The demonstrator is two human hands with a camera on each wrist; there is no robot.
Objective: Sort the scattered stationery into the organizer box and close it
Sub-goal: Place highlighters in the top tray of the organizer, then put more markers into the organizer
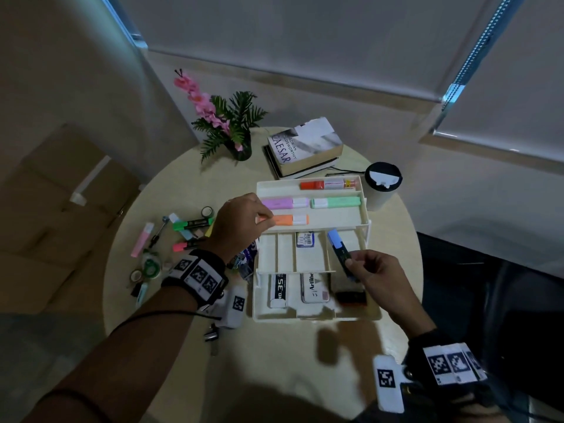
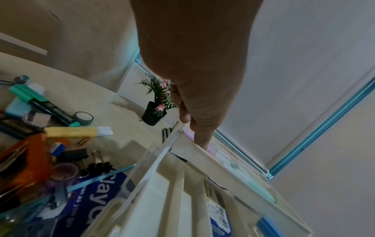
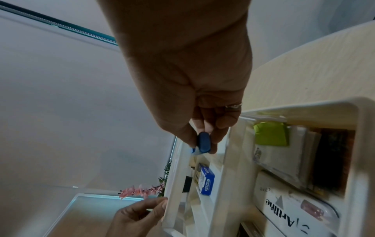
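The white organizer box [image 1: 254, 300] stands open on the round table, its top tray [image 1: 364, 209] swung back. In that tray lie a red marker [image 1: 326, 184], a pink highlighter [image 1: 283, 203], a green one [image 1: 335, 202] and an orange highlighter [image 1: 290, 219]. My left hand [image 1: 264, 219] reaches over the tray's left rim [image 2: 223, 165] and pinches the orange highlighter's left end. My right hand [image 1: 351, 264] pinches the tail of a blue highlighter [image 1: 337, 247], tilted over the right compartment of the middle tier; its dark butt [image 3: 203, 142] shows between my fingertips. Erasers and a staple box [image 3: 206, 181] lie in other compartments.
Loose stationery lies left of the box: a green marker [image 1: 192, 223], a pink highlighter [image 1: 142, 239], tape rolls [image 1: 151, 267], binder clips [image 2: 97, 165] and a yellow highlighter [image 2: 77, 132]. Behind stand a potted plant [image 1: 241, 148], stacked books [image 1: 305, 148] and a lidded cup [image 1: 383, 184].
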